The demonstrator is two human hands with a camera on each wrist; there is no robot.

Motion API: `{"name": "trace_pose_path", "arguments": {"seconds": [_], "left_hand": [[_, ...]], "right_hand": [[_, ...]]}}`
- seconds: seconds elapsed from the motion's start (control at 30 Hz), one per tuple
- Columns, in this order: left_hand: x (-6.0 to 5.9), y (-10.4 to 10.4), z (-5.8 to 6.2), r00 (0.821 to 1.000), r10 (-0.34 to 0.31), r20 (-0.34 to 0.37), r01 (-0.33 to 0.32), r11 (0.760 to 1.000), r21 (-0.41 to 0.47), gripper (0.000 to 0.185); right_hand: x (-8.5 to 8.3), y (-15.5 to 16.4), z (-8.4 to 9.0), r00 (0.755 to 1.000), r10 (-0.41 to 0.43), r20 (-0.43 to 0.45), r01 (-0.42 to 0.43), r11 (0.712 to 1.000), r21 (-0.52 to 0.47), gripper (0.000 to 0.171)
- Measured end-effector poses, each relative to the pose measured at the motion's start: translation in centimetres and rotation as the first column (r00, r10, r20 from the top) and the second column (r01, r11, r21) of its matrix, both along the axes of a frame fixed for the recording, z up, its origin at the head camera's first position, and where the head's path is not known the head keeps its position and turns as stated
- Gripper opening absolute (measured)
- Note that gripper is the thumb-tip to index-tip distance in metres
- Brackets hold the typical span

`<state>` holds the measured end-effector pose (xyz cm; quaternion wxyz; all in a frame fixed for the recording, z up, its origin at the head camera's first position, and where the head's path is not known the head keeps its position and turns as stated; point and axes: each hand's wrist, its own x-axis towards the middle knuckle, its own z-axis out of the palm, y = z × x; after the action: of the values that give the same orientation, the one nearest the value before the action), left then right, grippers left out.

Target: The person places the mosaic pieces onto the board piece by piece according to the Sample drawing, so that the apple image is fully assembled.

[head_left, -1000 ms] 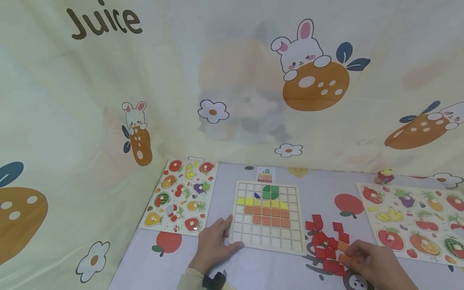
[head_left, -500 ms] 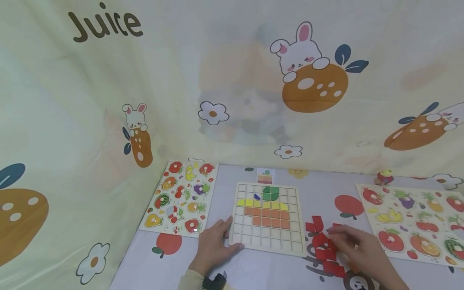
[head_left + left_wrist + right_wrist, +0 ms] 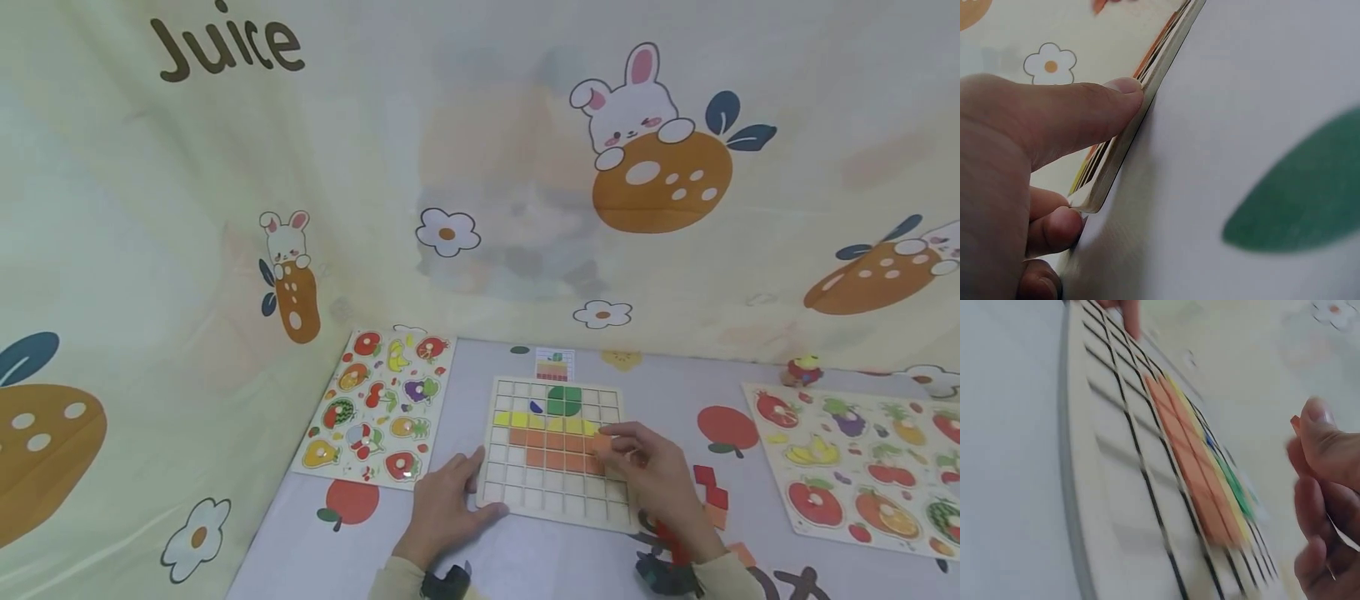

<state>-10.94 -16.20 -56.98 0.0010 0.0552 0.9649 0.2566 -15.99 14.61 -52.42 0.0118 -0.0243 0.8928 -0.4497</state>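
A wooden grid board [image 3: 555, 504] lies on the table with yellow, orange, green and blue tiles set in its squares. My left hand [image 3: 442, 508] grips its near left corner, thumb on the near edge and fingers at the left side; the left wrist view shows the thumb [image 3: 1094, 112] against the board's edge. Over the board's right side is my right hand [image 3: 656, 475], pinching a small orange tile [image 3: 1295, 424] between thumb and index finger, beside the orange rows [image 3: 555, 450]. The other right fingers are curled.
Loose red tiles [image 3: 716, 497] and orange tiles [image 3: 741, 554] lie right of the board, partly hidden by the right arm. A pattern card [image 3: 555, 364] lies behind it. Fruit puzzle boards stand left [image 3: 375, 408] and right [image 3: 847, 475]. A small figurine [image 3: 802, 371] sits back right.
My right hand picked up an orange tile from the loose pile and moved left with it, over the board's right side. The left hand has stayed at the board's corner.
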Motion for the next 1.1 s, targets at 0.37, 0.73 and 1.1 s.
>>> {"name": "trace_pose_path", "arguments": {"seconds": [0.37,0.73,1.1], "left_hand": [[-0.2,-0.1,-0.3,1.0,-0.009,-0.003,0.009,1.0,-0.007,0.09],[0.0,-0.1,0.1,1.0,-0.005,0.013,0.005,1.0,0.001,0.089],[-0.1,0.1,0.0,0.999,-0.006,0.032,0.006,1.0,0.001,0.09]], "right_hand": [[-0.9,-7.5,-1.9,0.986,0.165,-0.031,-0.165,0.986,0.003,0.033],[-1.2,-9.9,-2.9,0.984,0.174,-0.041,-0.165,0.972,0.168,0.031],[-1.1,-9.7,-3.0,0.985,0.17,-0.045,-0.16,0.973,0.164,0.031]]}}
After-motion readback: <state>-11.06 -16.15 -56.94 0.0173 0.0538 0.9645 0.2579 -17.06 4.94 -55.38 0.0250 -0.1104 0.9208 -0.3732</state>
